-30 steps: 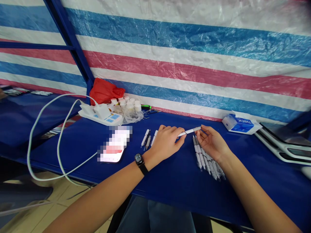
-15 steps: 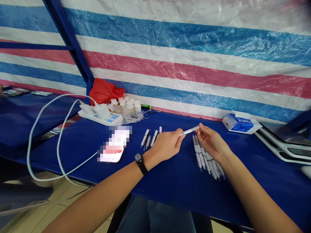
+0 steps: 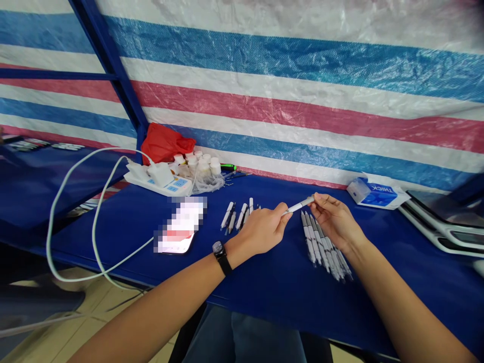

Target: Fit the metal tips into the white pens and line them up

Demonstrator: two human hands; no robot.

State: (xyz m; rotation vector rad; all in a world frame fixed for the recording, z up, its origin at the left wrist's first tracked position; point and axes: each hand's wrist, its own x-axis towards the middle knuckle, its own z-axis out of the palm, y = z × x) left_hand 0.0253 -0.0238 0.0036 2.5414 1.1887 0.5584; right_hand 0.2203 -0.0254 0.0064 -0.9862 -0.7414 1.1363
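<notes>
A white and grey pen is held slantwise above the blue table, one end in each hand. My left hand, with a black watch on the wrist, is closed around its lower left end. The fingertips of my right hand pinch the upper right end. Below and beside my right hand lies a row of similar pens, side by side on the table. Pen parts, white and dark, lie beyond my left hand, which partly hides them.
A lit phone on a white cable lies at left. Behind it are a power strip, small white-capped bottles and a red bag. A blue and white box and stacked devices stand at right.
Both hands and the pen have shifted very slightly to the right in view, along with the whole scene. The grip on the pen looks the same.
</notes>
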